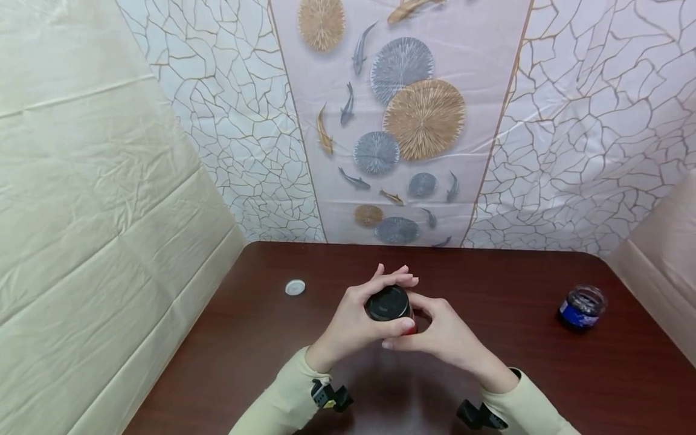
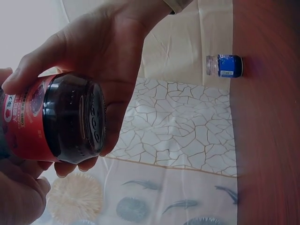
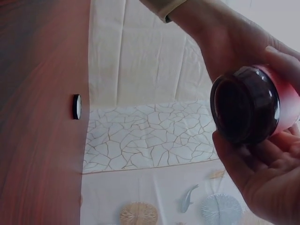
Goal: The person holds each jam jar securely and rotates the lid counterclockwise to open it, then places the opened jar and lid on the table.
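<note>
Both hands hold one glass jar (image 2: pixel 35 122) up over the table, near its middle. It has a red label, dark contents and a black lid (image 1: pixel 387 303) facing up toward the head camera. My left hand (image 1: pixel 348 317) wraps the jar's left side, thumb across the front and fingers reaching behind. From the right, my right hand (image 1: pixel 451 335) grips the jar lower down with its thumb and fingers, around the red label. The embossed glass base (image 2: pixel 96 117) shows in the left wrist view, and the dark underside also appears in the right wrist view.
At the far right of the brown table (image 1: pixel 228 362) stands a small glass jar (image 1: pixel 580 308) with a blue label, its top uncovered. A round lid (image 1: pixel 295 287), pale face up, lies at the back left. Patterned cloth (image 1: pixel 397 181) hangs behind the table.
</note>
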Motion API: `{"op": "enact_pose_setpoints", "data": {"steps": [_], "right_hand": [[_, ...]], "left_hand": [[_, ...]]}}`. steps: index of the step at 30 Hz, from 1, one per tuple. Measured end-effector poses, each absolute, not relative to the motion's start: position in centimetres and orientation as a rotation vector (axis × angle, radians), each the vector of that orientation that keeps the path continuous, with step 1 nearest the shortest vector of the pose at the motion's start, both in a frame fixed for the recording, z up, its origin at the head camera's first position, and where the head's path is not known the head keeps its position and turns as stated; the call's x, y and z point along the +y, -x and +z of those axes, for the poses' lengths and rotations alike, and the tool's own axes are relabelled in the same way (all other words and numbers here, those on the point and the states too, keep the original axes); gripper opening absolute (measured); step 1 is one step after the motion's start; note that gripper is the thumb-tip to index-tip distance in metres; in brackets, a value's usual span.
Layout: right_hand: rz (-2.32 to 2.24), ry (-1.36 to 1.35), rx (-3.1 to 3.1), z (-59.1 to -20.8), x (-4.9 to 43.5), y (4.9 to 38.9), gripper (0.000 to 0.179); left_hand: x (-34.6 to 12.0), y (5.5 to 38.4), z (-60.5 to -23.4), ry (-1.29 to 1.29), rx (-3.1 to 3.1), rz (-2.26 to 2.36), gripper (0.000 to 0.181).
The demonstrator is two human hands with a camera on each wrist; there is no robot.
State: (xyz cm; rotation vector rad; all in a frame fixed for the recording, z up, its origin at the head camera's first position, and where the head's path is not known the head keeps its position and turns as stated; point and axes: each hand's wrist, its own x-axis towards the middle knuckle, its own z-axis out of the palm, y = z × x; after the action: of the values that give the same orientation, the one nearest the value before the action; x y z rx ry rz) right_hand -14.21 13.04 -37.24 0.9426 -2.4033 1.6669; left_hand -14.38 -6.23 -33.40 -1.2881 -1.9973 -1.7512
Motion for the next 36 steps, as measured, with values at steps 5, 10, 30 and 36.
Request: {"op": "enact_pose_setpoints", "data": {"steps": [5,10,30,36], "right_hand": [[1.671,-1.0,-2.386,-37.4,13.0,14.5,0.048],[1.687,-1.016,-2.388,-37.4,13.1,14.6,0.049],[1.692,-1.031,-2.411,-37.3,13.4,14.7,0.048],[1.642,-1.031,-2.436,-37.2,13.6,15.0,0.044]], "left_hand": [[-6.4,14.3,-33.1,1.302,-2.015,-1.67,0.057],[-6.5,14.3,-33.1,1.328,-2.018,-1.626,0.059],[-6.2,15.6,-35.1,1.327,-2.002,-1.647,0.064],[-6.2,16.6,-35.9,1.345,-2.014,-1.613,0.067]]}}
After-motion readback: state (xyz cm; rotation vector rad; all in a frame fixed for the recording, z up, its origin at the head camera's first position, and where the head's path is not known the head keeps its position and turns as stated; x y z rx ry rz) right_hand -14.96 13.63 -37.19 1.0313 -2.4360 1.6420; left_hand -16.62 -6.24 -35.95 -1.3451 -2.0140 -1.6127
